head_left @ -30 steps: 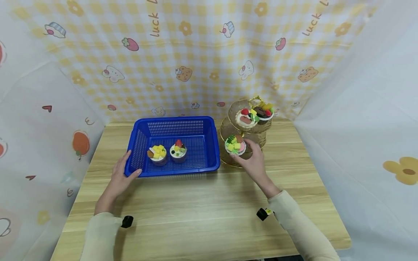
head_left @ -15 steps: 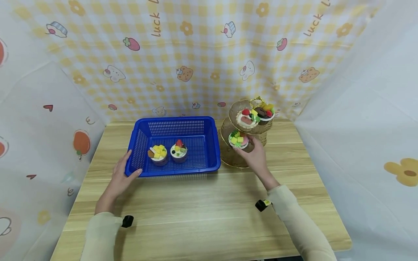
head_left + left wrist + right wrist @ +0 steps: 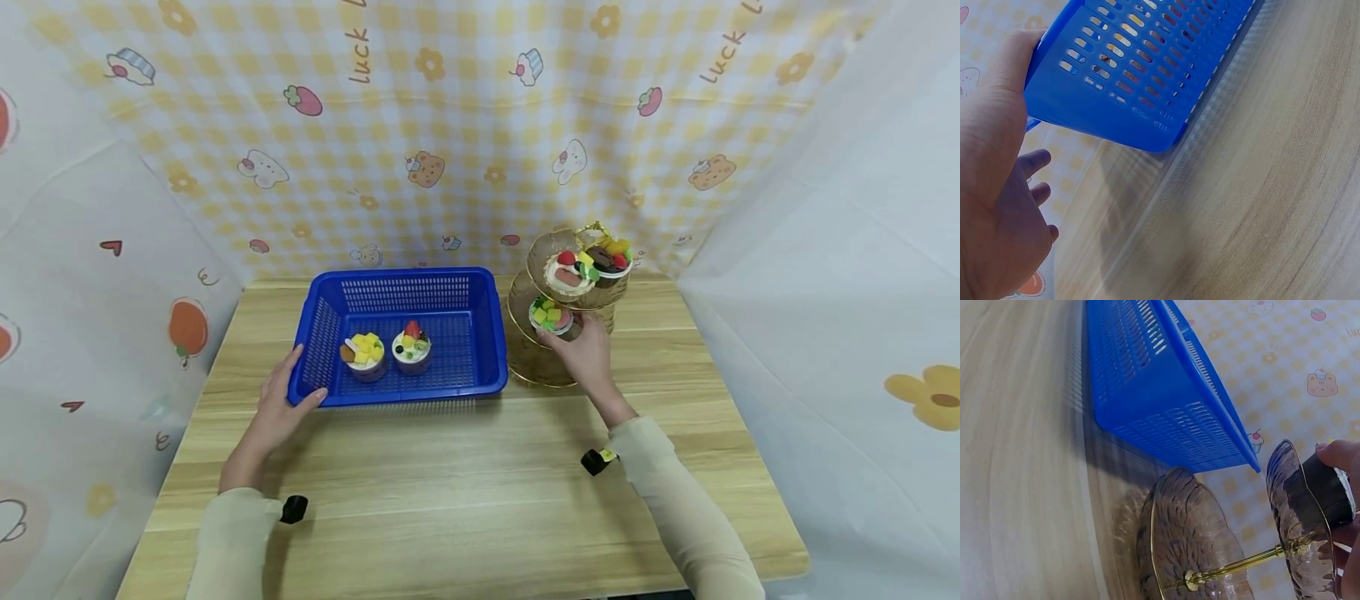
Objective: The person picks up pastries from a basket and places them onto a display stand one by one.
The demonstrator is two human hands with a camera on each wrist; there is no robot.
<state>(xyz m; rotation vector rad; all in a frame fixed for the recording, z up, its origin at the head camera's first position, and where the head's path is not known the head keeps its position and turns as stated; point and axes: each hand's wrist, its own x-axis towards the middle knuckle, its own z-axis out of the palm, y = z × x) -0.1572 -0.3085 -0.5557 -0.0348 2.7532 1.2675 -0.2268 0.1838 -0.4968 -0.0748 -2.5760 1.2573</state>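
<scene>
My right hand [image 3: 590, 357] holds a toy cupcake [image 3: 549, 316] with yellow, green and pink toppings on the middle tier of a brown, see-through, gold-rimmed tiered stand [image 3: 536, 365]. Seen from the right wrist, its dark ribbed cup [image 3: 1322, 490] stands at the tier plate, thumb and fingers around it. At the front left corner of a blue plastic basket [image 3: 420, 392], my left hand [image 3: 276, 404] holds the rim, thumb along the front. Inside the basket are a cupcake with yellow cubes [image 3: 365, 354] and one with a strawberry [image 3: 412, 350].
On the stand's top tier sit a cream cupcake [image 3: 567, 277] and a chocolate one with fruit [image 3: 611, 262]; this tier overhangs the middle one. The basket stands close to the stand's left side on a wooden table [image 3: 450, 500]. A patterned cloth [image 3: 465, 108] hangs behind.
My right hand has carried its cupcake back and slightly right, from in front of the stand's middle tier onto it, partly under the top tier. The left hand and basket have stayed put.
</scene>
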